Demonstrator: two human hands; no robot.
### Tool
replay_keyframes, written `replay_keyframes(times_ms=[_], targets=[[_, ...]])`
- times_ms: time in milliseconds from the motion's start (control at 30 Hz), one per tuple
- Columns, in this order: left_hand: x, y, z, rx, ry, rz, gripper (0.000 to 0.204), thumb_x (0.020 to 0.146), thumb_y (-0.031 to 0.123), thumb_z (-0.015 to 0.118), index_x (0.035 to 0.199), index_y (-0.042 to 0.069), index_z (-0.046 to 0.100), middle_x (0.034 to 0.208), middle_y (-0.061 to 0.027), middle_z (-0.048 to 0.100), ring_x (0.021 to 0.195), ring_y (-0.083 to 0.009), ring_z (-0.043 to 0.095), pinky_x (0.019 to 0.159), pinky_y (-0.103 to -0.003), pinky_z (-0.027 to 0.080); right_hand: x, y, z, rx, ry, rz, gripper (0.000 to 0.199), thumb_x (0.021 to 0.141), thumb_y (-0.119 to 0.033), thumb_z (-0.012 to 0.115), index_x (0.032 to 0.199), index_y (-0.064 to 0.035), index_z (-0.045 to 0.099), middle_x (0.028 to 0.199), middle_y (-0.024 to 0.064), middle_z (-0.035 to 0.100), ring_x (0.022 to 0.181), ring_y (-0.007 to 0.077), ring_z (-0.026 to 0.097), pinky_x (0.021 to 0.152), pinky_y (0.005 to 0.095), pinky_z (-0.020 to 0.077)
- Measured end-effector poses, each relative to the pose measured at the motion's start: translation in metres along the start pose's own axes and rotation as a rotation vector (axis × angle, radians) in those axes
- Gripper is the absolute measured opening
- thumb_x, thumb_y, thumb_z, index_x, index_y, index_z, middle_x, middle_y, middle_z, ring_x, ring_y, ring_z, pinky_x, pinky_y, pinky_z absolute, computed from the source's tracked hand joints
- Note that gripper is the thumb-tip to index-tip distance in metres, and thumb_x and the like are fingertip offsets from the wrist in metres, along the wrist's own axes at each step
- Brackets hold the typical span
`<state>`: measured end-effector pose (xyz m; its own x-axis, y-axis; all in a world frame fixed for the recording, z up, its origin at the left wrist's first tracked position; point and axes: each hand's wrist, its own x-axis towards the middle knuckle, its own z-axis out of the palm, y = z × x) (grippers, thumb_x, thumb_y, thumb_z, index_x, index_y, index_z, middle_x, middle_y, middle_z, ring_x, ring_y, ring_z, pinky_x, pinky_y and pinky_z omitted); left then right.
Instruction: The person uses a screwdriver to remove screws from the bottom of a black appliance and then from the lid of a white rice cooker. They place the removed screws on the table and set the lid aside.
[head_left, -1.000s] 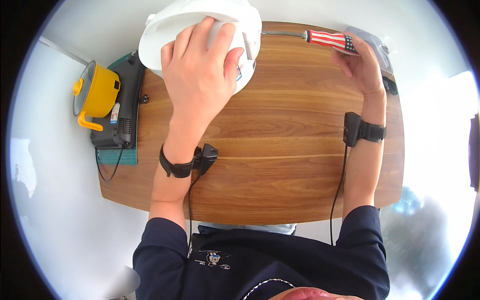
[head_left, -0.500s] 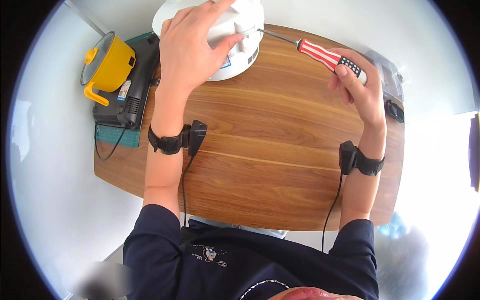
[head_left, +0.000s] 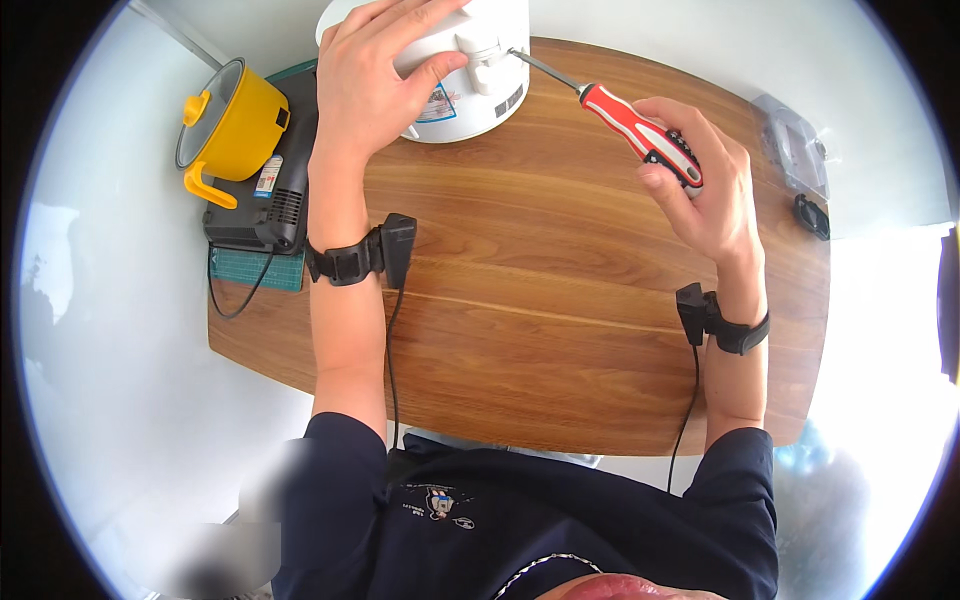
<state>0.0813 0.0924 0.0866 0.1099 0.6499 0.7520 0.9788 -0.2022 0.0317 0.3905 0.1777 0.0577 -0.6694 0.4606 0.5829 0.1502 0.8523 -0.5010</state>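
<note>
At the far edge of the table stands a round white appliance (head_left: 505,118), cut off by the top of the picture. My left hand (head_left: 372,90) lies over its upper side, fingers stretched out and thumb apart, beside a raised part of the housing. A screwdriver (head_left: 612,112) with a red, white and black handle is in my right hand (head_left: 718,185), gripped near the butt end between thumb and fingers. Its metal shaft slants up to the left, and the tip meets the appliance's side beside that raised part. Any screw there is too small to make out.
A yellow pot (head_left: 235,125) with a glass lid sits on a black device (head_left: 290,205) at the left, over a green mat (head_left: 255,268). A clear plastic case (head_left: 797,150) and a small black object (head_left: 811,217) lie at the right edge of the wooden table (head_left: 540,300).
The screwdriver handle has turned about its axis, showing a different side, and my right fingers have shifted round it. The appliance sits slightly higher in the picture, with my left hand still on it.
</note>
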Motion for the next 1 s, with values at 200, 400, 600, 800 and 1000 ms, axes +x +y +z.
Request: replay_keyframes(times_ms=[200,400,600,800,1000], targets=[[-0.001,-0.002,0.002,-0.015,0.011,0.0,0.057,0.071,0.019,0.086,0.126,0.012,0.074,0.117,-0.0189,0.073,0.112,-0.0377,0.064,0.096,-0.046,0.048,-0.011,-0.008,0.016,-0.248,0.121,0.038,0.029,0.09,-0.024,0.08,0.109,-0.0086,0.065,0.086,0.0066,0.071,0.066,0.0208,0.068,0.056,0.031,0.0529],[0.001,-0.007,0.001,-0.045,0.02,0.024,0.055,0.071,0.019,0.086,0.125,0.011,0.074,0.116,-0.0186,0.073,0.11,-0.0383,0.065,0.095,-0.047,0.049,0.001,0.011,0.023,-0.176,0.352,-0.301,0.035,0.085,-0.021,0.084,0.112,-0.0084,0.066,0.083,0.0045,0.07,0.067,0.0197,0.068,0.058,0.0299,0.0539],[0.001,-0.007,0.003,-0.044,0.033,0.024,0.055,0.071,0.019,0.086,0.124,0.012,0.075,0.115,-0.0186,0.074,0.109,-0.0388,0.065,0.095,-0.047,0.049,-0.01,-0.003,0.02,-0.134,0.209,0.105,0.048,0.081,-0.018,0.087,0.122,-0.007,0.065,0.088,0.0081,0.069,0.074,0.0193,0.069,0.063,0.0291,0.0556],[-0.001,-0.006,0.002,-0.015,0.028,-0.001,0.055,0.071,0.019,0.085,0.125,0.013,0.075,0.117,-0.0188,0.073,0.111,-0.0391,0.064,0.097,-0.047,0.049,0.002,0.008,0.026,-0.039,0.394,-0.103,0.045,0.084,-0.022,0.086,0.123,-0.0079,0.067,0.085,0.0073,0.07,0.068,0.0164,0.066,0.059,0.0274,0.0538],[-0.002,-0.006,0.002,0.009,0.03,-0.002,0.055,0.071,0.019,0.085,0.125,0.014,0.075,0.118,-0.019,0.073,0.112,-0.0389,0.064,0.098,-0.047,0.048,-0.009,0.003,0.025,-0.197,0.284,0.056,0.044,0.081,-0.011,0.084,0.12,-0.0063,0.065,0.086,0.0042,0.068,0.07,0.0114,0.063,0.056,0.0262,0.051]])
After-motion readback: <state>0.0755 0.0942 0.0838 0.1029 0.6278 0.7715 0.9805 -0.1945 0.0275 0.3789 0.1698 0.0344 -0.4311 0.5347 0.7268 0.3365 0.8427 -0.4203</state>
